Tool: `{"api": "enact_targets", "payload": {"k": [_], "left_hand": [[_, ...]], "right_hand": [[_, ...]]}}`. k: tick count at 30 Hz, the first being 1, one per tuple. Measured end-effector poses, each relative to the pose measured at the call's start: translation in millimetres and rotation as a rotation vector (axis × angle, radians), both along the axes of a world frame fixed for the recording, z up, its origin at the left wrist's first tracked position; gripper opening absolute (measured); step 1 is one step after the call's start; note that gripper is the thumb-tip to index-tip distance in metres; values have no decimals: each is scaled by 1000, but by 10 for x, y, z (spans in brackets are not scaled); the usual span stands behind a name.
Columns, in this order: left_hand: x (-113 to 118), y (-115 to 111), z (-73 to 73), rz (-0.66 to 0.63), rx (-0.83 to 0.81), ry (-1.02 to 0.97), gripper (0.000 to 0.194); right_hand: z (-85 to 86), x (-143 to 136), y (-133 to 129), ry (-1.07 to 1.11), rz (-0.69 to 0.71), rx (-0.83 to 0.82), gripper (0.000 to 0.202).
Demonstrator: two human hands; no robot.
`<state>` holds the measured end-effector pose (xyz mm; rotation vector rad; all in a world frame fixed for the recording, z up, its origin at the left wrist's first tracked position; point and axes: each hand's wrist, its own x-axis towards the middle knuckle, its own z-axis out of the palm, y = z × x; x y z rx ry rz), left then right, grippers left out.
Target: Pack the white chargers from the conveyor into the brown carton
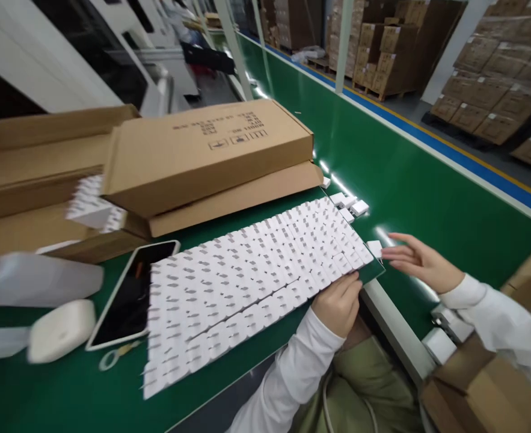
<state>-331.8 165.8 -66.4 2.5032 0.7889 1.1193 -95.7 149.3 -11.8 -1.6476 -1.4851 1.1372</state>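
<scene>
White plug blocks [251, 270], packed tight in rows w/ metal prongs up, form one big slab mid-scene on the green surface [67, 400], running from near L to far R. One gap line splits off the nearest row for part of its length.

L hand [340, 304] is at the slab's near edge, close to its R end; fingers part-curled there, palm side hidden, so can't tell if its grip has hold of anything. R hand [421, 261] is out past the slab's R end, fingers loosely stretched, tips at a single white block [375, 249]; can't tell if it's pinched or just touched. Both sleeves white.

More loose blocks [359, 208] sit in a small group nr the slab's far R corner, by a wide green strip [427, 180]. Others [440, 346] are at near R, beside an open carton [500, 385].

L of slab: tablet [132, 294] w/ dark screen, tucked against the slab's L end; rounded white case [62, 331]; clear-ish bottle [44, 279] lying down; small ring w/ tag [109, 359]. Far side: closed printed carton [211, 156], w/ an open carton [44, 141] to its L, white pcs [91, 201] showing there, blurred. Bkgd far R: stacked cartons [495, 84] on pallets.
</scene>
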Motion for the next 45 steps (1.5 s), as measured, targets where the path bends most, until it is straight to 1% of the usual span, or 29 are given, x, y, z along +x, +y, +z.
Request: {"api": "enact_targets", "payload": {"k": [1, 2, 3, 4, 6, 7, 9, 10, 11, 12, 14, 16, 18, 19, 21, 23, 25, 28, 30, 31, 34, 35, 36, 37, 40, 41, 43, 44, 45], "left_hand": [[11, -24, -2, 5, -3, -6, 32], [35, -59, 2, -6, -12, -16, 32], [76, -106, 14, -37, -25, -27, 32], [135, -166, 31, -85, -46, -33, 33], [308, -318, 68, -200, -140, 22, 31], [418, -406, 79, -235, -207, 91, 29], [660, -587, 73, -229, -330, 249, 21], [780, -674, 54, -207, -376, 319, 20], [892, -756, 25, -183, -405, 378, 25], [990, -829, -8, -166, -416, 425, 32], [1136, -947, -78, -159, -405, 503, 41], [1217, -1020, -134, -170, -355, 543, 38], [1254, -1048, -168, -153, -270, 552, 27], [1263, -1048, -179, -125, -219, 555, 20], [1270, -1026, -192, -57, -122, 566, 12], [1253, -990, -189, -28, -64, 575, 18], [1192, -951, -161, -55, -43, 587, 21], [1019, -874, -56, -75, -59, 573, 22], [901, -789, 38, -41, -176, 474, 25], [861, -735, 83, -13, -279, 393, 26], [861, -567, 184, 61, -690, 143, 24], [894, -521, 207, 71, -819, 97, 23], [934, -484, 226, 67, -913, 73, 23], [974, -454, 242, 50, -961, 62, 23], [1048, -380, 254, -30, -978, 0, 27], [1055, -352, 242, -43, -1025, -55, 27], [1052, -289, 201, -37, -1189, -153, 26], [1048, -260, 177, -28, -1271, -180, 26], [1043, -237, 158, -18, -1331, -192, 27]], "right_hand": [[5, 206, -145, -173, 0, -28, 51], [1, 413, -314, -410, -17, -99, 46], [-14, 604, -495, -681, -21, -246, 46], [-43, 762, -671, -876, -14, -393, 49], [-142, 951, -950, -1011, -23, -540, 52], [-203, 984, -1030, -1033, -28, -569, 52], [-309, 973, -1067, -1072, -41, -575, 47], [-341, 954, -1041, -1098, -45, -572, 42], [-353, 941, -1005, -1121, -45, -564, 37], [-342, 938, -970, -1141, -44, -553, 32], [-264, 967, -938, -1178, -34, -510, 30], [-133, 1005, -963, -1202, -2, -447, 32], [5, 992, -1012, -1258, 70, -353, 31], [63, 952, -1033, -1319, 122, -304, 26], [131, 804, -1057, -1465, 210, -244, 18], [132, 604, -1054, -1559, 243, -236, 27], [88, 418, -1025, -1545, 247, -247, 36], [24, 263, -966, -1498, 282, -236, 39], [4, 243, -946, -1474, 296, -249, 37], [-2, 245, -944, -1465, 302, -256, 36], [-31, 255, -960, -1434, 341, -269, 34], [-45, 252, -964, -1422, 357, -270, 33], [-59, 247, -963, -1411, 370, -268, 32], [-69, 243, -958, -1403, 376, -267, 33], [-36, 272, -915, -1374, 377, -256, 33], [4, 306, -901, -1358, 373, -246, 31], [118, 416, -902, -1327, 332, -213, 26], [182, 487, -928, -1282, 293, -193, 27], [242, 559, -977, -1166, 227, -175, 29]]}}
